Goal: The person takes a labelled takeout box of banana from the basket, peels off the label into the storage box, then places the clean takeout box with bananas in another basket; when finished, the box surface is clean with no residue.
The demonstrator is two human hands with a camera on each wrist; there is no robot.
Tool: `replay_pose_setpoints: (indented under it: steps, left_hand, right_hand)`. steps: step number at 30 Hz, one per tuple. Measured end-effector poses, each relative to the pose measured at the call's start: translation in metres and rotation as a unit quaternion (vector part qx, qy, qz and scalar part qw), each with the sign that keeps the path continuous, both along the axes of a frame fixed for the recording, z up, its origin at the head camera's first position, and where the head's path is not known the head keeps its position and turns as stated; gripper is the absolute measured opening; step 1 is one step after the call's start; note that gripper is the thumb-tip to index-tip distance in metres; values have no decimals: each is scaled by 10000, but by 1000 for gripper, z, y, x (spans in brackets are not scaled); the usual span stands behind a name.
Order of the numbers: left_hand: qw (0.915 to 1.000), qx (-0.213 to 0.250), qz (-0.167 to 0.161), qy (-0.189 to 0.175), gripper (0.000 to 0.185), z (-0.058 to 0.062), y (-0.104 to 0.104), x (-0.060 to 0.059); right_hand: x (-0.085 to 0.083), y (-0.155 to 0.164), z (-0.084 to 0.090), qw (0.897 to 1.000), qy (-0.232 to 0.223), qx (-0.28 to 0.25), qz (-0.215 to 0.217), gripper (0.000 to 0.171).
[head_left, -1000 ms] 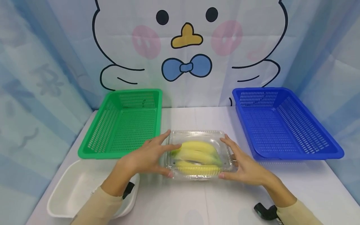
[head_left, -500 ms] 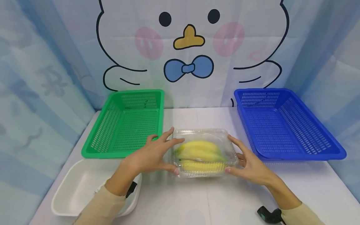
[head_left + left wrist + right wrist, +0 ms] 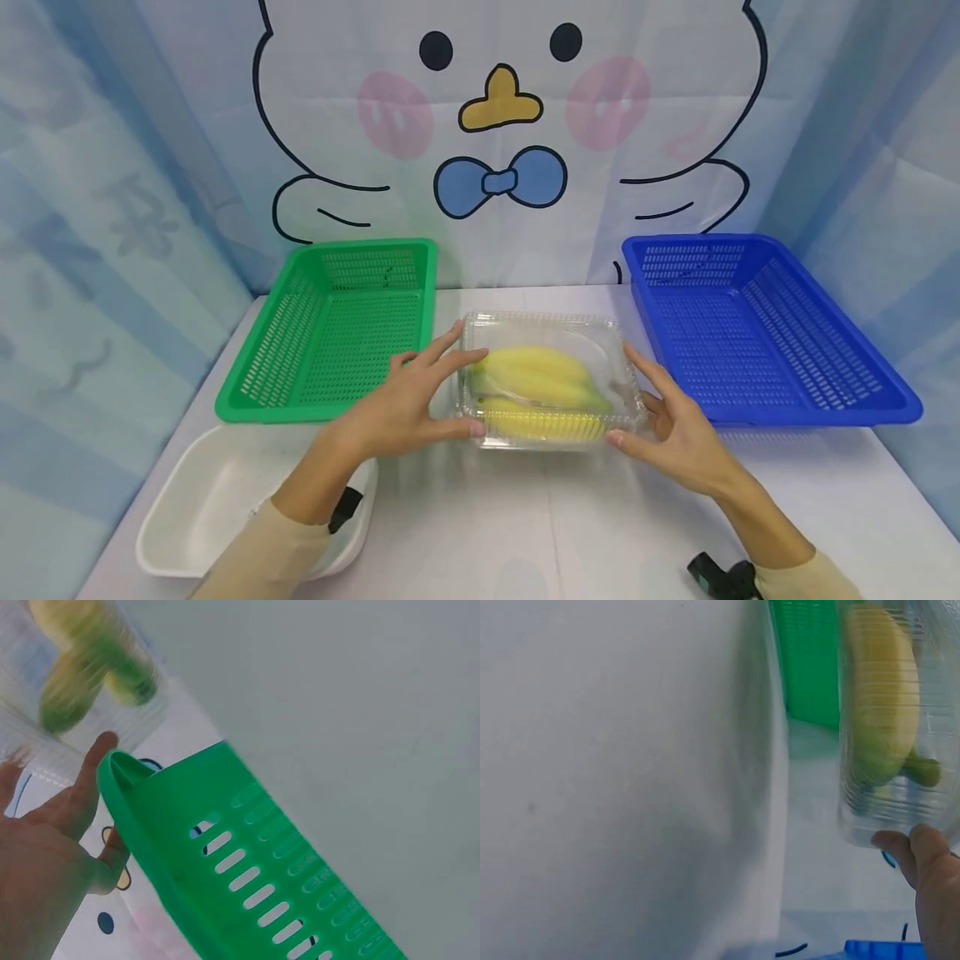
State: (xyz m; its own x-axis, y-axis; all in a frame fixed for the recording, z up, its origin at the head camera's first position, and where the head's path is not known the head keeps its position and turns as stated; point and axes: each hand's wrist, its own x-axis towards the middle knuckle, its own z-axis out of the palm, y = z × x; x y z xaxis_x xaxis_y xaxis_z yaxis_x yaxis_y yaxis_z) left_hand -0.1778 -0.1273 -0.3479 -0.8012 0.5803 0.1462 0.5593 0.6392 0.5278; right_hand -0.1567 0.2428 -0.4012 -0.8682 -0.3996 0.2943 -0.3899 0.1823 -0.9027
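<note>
A clear plastic clamshell box (image 3: 550, 333) with yellow bananas (image 3: 536, 377) inside is held above the white table (image 3: 525, 533), between the two baskets. My left hand (image 3: 408, 408) grips its left end, thumb at the front corner and fingers along the side. My right hand (image 3: 671, 425) grips its right end the same way. The left wrist view shows the box (image 3: 45, 742) blurred beside my fingers (image 3: 90, 772). In the right wrist view the box (image 3: 900, 787) with a banana (image 3: 881, 690) sits against my fingertip (image 3: 904, 851).
A green perforated basket (image 3: 255, 392) lies at the back left and a blue one (image 3: 825, 404) at the back right. A white tub (image 3: 168, 508) sits at the near left under my left forearm. A cartoon backdrop hangs behind.
Both hands have lifted the box of bananas off the table and carried it a little away from me. The baskets and tub have not moved.
</note>
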Motion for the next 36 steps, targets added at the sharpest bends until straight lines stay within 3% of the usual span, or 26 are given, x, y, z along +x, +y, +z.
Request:
replay_pose_setpoints:
  steps: [7,19,32,36]
  left_hand:
    - [9958,890,-50,224,81,12,-6,-2]
    - [9833,1736,-87,542,82,36,-31,-7]
    - [9746,2221,241,131,71,44,-66,-19]
    - [9724,2295,409,41,66,45,-77,-23]
  right_hand:
    - [-2,-10,20,9989,401,213,-139,107]
    - [-22,-39,44,9940,1004,373,-207,114]
    - [-53,-73,59,9906,1291,429,-125,109]
    - [-62,-83,66,9929,1121,389,-36,102]
